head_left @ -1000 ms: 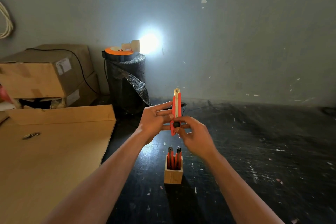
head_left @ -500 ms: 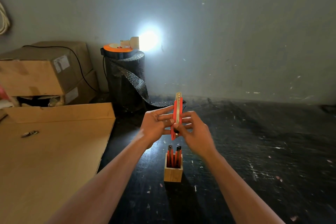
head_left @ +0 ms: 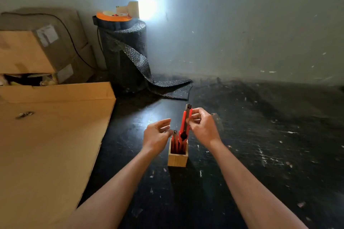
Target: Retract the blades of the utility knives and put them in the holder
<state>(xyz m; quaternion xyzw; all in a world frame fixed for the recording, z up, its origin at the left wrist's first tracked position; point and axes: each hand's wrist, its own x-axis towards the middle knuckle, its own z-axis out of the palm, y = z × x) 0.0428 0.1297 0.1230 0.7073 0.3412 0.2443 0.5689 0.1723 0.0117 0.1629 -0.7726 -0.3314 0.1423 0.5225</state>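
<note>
The left hand (head_left: 157, 134) has let go and now hangs half open, holding nothing. The right hand (head_left: 202, 128) alone pinches the red knife (head_left: 184, 126), which has dropped down into the wooden holder (head_left: 177, 159) just below both hands. It looks nearly put away.

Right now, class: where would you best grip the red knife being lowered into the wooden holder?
Pinch the red knife high on its handle, from the right, as the right hand does: its lower end is entering the wooden holder, leaving the top free.
</note>
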